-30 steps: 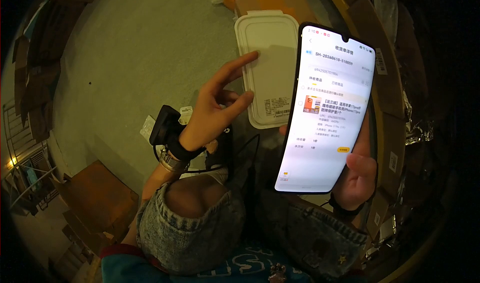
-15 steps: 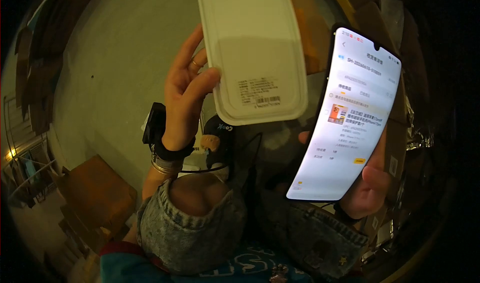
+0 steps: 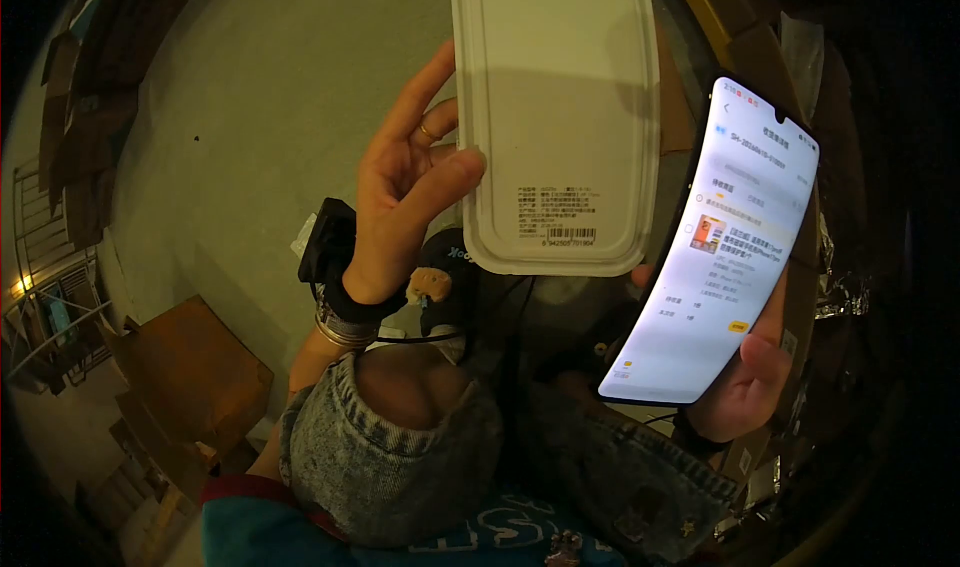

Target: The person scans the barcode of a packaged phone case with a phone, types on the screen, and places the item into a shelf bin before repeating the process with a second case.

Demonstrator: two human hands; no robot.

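Note:
My left hand is closed on the left edge of a pale, flat rectangular box with rounded corners, its thumb in front. The box is held upright, and a printed label with a barcode shows near its lower end. My right hand grips a smartphone from behind and below, its thumb at the lower right edge. The lit screen carries Chinese text and a small orange product picture. A narrow gap separates the box from the phone.
A brown cardboard box stands on the grey floor at lower left. More cartons line the upper left, and others run down the right side. A metal rack is at far left. My knees in denim are below.
The pale box and my left hand have moved right and slightly down in view. The phone has also shifted a little to the right. The label's print is now sharper.

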